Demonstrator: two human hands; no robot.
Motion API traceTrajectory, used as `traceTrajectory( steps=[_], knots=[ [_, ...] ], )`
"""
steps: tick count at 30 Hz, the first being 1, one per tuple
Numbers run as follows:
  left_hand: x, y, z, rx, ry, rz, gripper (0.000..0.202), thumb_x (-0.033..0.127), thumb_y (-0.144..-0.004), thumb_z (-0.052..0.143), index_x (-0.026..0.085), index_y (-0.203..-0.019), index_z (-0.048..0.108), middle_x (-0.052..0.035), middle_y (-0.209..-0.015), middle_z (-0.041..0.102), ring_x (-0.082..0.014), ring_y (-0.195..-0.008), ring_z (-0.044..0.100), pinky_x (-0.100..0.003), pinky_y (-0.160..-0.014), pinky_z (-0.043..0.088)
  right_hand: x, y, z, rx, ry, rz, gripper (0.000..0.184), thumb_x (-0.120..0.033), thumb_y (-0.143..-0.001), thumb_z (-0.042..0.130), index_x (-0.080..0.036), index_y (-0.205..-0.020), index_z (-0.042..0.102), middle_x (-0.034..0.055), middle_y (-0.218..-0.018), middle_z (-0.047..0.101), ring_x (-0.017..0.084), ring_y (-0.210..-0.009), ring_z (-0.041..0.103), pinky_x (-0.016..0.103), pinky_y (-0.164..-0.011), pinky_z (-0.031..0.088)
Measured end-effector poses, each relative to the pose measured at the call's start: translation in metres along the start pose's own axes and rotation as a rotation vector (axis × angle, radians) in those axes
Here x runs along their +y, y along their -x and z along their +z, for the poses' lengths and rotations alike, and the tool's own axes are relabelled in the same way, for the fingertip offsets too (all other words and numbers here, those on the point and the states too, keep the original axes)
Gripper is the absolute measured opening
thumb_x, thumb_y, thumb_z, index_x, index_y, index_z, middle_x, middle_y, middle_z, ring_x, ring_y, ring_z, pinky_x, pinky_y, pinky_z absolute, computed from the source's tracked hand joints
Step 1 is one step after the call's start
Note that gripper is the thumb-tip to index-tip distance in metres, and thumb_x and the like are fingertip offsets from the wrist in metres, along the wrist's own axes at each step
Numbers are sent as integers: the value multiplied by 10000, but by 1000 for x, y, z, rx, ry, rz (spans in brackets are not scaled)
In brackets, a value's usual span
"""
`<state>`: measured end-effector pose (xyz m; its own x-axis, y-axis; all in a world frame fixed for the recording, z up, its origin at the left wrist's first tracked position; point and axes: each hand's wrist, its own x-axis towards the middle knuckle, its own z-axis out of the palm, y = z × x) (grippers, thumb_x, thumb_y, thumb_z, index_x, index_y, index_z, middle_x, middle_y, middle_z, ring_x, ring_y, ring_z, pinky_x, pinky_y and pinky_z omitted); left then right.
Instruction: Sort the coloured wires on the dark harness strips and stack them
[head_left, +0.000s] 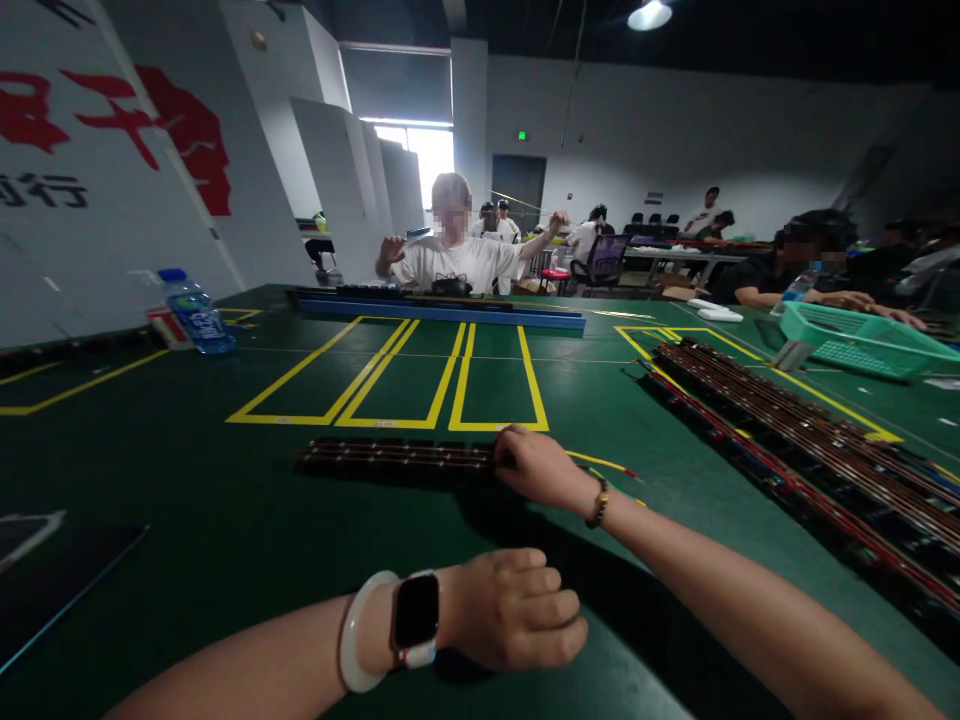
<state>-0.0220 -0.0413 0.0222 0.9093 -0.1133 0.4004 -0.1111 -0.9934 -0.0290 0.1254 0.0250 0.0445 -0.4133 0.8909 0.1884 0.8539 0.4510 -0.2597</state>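
A long dark strip with rows of small parts (397,457) lies across the green table just below the yellow floor-tape boxes. My right hand (538,466) is closed over the strip's right end, a beaded bracelet on its wrist. My left hand (514,607) rests nearer to me as a loose fist on the table, apart from the strip; nothing shows in it. That wrist wears a dark smartwatch and a white bangle.
A stack of long dark strips with red and coloured wires (810,440) runs diagonally at the right. A water bottle (196,314) stands far left, a teal basket (862,342) far right. A blue rail (442,308) and a seated person (454,250) are opposite.
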Motion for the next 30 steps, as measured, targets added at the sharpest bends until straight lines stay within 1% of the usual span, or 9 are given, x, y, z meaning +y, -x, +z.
traceTrajectory(
  steps=[4, 6, 9, 11, 14, 17, 21, 26, 30],
  knots=[
    [-4, -1, 4, -43, 57, -40, 242, 193, -851, 417, 266, -960, 620, -52, -810, 680, -166, -667, 557, -317, -664, 389, -19, -13, 29, -48, -86, -155, 177, -240, -786, 643, -167, -929, 567, 48, -939, 584, 160, -819, 558, 264, -725, 401],
    [-6, 1, 10, -29, 61, -30, 230, 214, -842, 427, 231, -991, 602, -74, -806, 662, -178, -653, 537, -332, -634, 374, -16, -13, 28, -26, -137, -204, 298, -332, -780, 676, -166, -996, 554, 60, -951, 592, 181, -859, 562, 294, -765, 413],
    [-6, 2, 17, 29, 172, -94, 224, 243, -824, 455, 178, -1002, 574, -94, -794, 631, -193, -680, 531, -333, -628, 387, 3, -6, 7, 45, -217, -168, 407, -408, -797, 653, -167, -1104, 538, 94, -1035, 597, 206, -944, 560, 326, -815, 424],
    [-2, -1, 17, 65, 365, -271, 200, 218, -828, 446, 174, -983, 564, -83, -797, 618, -182, -715, 541, -312, -659, 413, 24, 2, -10, 44, -247, -99, 351, -393, -822, 623, -173, -1091, 574, 96, -1056, 604, 204, -954, 566, 329, -825, 428],
    [2, -12, 14, 87, 812, -623, 167, 216, -856, 439, 176, -956, 566, -68, -862, 625, -157, -777, 580, -285, -723, 451, 59, 17, -24, -110, -326, 26, 343, -412, -803, 630, -175, -1051, 629, 76, -997, 643, 190, -877, 594, 304, -764, 450],
    [1, -27, 18, 155, 1347, -904, 175, 295, -868, 479, 149, -930, 553, -88, -897, 635, -172, -829, 627, -313, -766, 477, 85, 29, -20, -332, -474, 57, 429, -459, -778, 633, -151, -1077, 640, 59, -940, 671, 168, -787, 601, 257, -668, 449],
    [-6, -46, 31, 413, 1815, -1140, 232, 336, -845, 518, 115, -912, 543, -143, -933, 653, -214, -869, 654, -384, -851, 465, 100, 33, -8, -483, -556, -23, 368, -435, -780, 614, -124, -961, 688, 11, -769, 668, 116, -628, 536, 211, -556, 382],
    [-14, -61, 45, 698, 2009, -1332, 279, 329, -882, 449, 81, -980, 528, -198, -1032, 650, -232, -946, 650, -425, -998, 388, 99, 31, -6, -371, -550, 31, 232, -341, -772, 611, -136, -819, 708, -7, -660, 650, 99, -560, 504, 202, -521, 348],
    [-18, -61, 52, 777, 2027, -1279, 406, 411, -905, 416, 67, -1100, 511, -197, -1091, 637, -240, -1029, 620, -419, -1030, 361, 83, 34, -8, -203, -367, -41, 153, -211, -794, 561, -160, -794, 706, 16, -699, 658, 114, -618, 548, 206, -556, 357]
  ],
)
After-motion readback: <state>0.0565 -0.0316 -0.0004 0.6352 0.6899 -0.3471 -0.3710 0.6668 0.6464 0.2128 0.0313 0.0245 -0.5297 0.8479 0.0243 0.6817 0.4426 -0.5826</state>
